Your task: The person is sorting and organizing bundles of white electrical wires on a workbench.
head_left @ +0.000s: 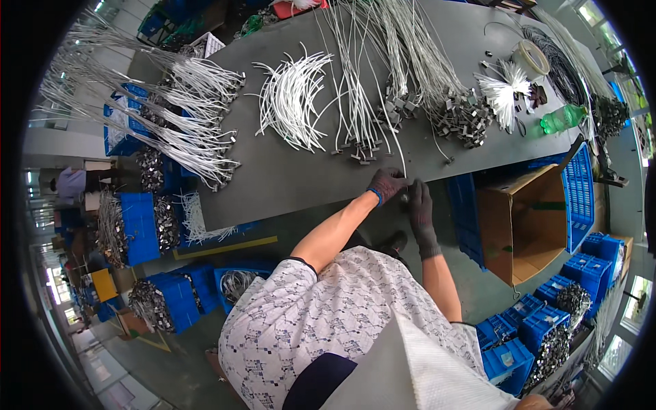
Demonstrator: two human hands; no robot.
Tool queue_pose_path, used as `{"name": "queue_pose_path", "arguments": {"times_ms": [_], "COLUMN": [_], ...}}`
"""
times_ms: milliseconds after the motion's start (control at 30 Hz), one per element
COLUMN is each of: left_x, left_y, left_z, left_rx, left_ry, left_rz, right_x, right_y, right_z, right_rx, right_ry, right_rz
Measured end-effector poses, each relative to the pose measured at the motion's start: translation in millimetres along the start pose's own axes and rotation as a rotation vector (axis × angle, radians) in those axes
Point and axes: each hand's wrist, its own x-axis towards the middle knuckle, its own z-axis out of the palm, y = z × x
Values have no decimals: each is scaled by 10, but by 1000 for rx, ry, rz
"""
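My left hand (388, 186), in a dark knitted glove with a blue cuff, is at the table's front edge, its fingers closed round the lower end of a thin white tube (401, 156). The tube runs up toward a bundle of thin wires (352, 89) with small metal blocks at their near ends. Just right of it, my right hand (421, 213), also gloved, has its fingers drawn together by the tube's end. What those fingers pinch is too small to make out. Left of the wires lies a fanned pile of loose white tubes (292, 102).
White-sleeved wires (198, 89) overhang the table's (273, 184) left end. More wires with metal blocks (465, 117) lie at right, near a green bottle (563, 119) and a tape roll (531, 58). A cardboard box (497, 225) in a blue crate (579, 195) stands at the front right.
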Motion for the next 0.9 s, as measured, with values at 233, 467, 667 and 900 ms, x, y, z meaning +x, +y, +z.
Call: {"name": "queue_pose_path", "arguments": {"times_ms": [233,467,667,900], "left_x": [491,556,777,533], "left_y": [-226,-735,-1059,-1666], "left_z": [-779,-2003,-2685,-3241], "left_rx": [-126,759,878,1131], "left_ry": [-101,663,742,558], "left_rz": [-109,74,-485,-388], "right_x": [702,1037,1565,1457], "right_y": [-408,-583,333,319], "right_z": [760,395,-403,-96], "right_rx": [414,-498,-1083,-949], "right_ry": [-163,-58,1,-209], "right_rz": [319,74,77,154]}}
